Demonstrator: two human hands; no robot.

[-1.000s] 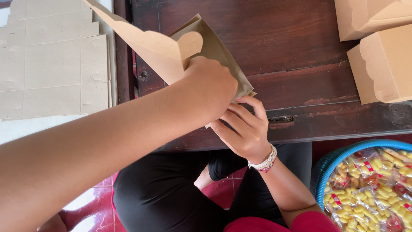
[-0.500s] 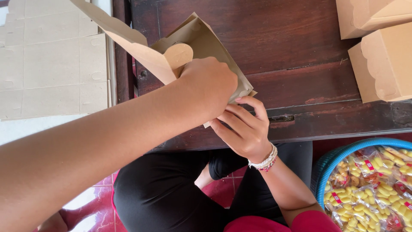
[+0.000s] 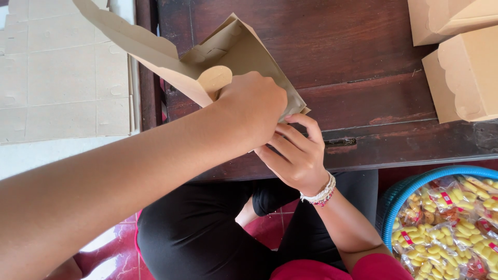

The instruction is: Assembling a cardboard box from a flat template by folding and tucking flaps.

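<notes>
Cardboard box (image 3: 244, 57) pinched between left hand (image 3: 254, 106) above, right hand (image 3: 295, 155) beneath.

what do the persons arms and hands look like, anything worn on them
Both forearms are bare, with no gloves or rings that I can see. The right hand has a stack of white beaded bracelets with some pink beads at the wrist. The left hand wears nothing visible.
</notes>
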